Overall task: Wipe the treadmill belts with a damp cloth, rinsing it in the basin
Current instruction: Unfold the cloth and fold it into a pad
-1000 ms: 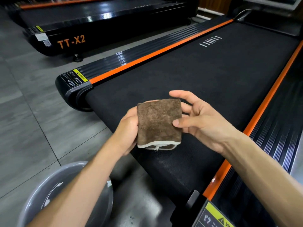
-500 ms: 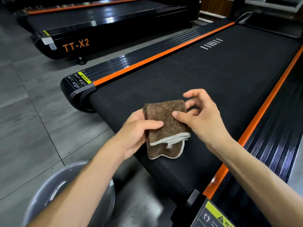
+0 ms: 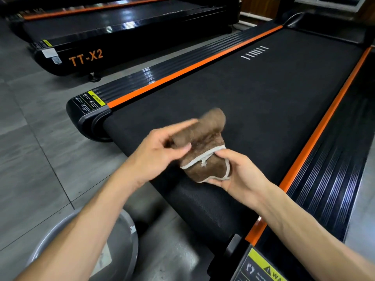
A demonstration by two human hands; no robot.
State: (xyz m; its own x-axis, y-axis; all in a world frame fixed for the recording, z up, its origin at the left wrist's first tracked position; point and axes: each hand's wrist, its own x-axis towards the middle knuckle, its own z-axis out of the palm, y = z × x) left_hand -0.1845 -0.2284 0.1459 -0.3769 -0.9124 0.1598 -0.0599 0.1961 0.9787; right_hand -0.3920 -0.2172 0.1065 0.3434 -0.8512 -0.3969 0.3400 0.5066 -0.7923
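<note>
Both hands gripped the brown fuzzy cloth with white trim (image 3: 205, 153): left hand (image 3: 160, 153) pinched its left side, right hand (image 3: 237, 173) clamped the lower edge. Cloth was held above the black treadmill belt (image 3: 263, 102), grey round basin (image 3: 129, 236) on the floor below.

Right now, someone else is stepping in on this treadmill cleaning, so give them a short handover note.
Left hand: fingers pinching the upper part of the brown cloth, blurred with motion.
Right hand: gripping the cloth's lower white-trimmed edge from below.
Cloth: bunched, held just above the rear end of the near treadmill belt, not pressed flat on it.
Basin: on the floor, lower left, under the left forearm.
Done: cannot tell how much of the belt has been wiped.
Left: lay the cloth on the belt and wipe, rinse in the basin, then likely the second treadmill behind.
</note>
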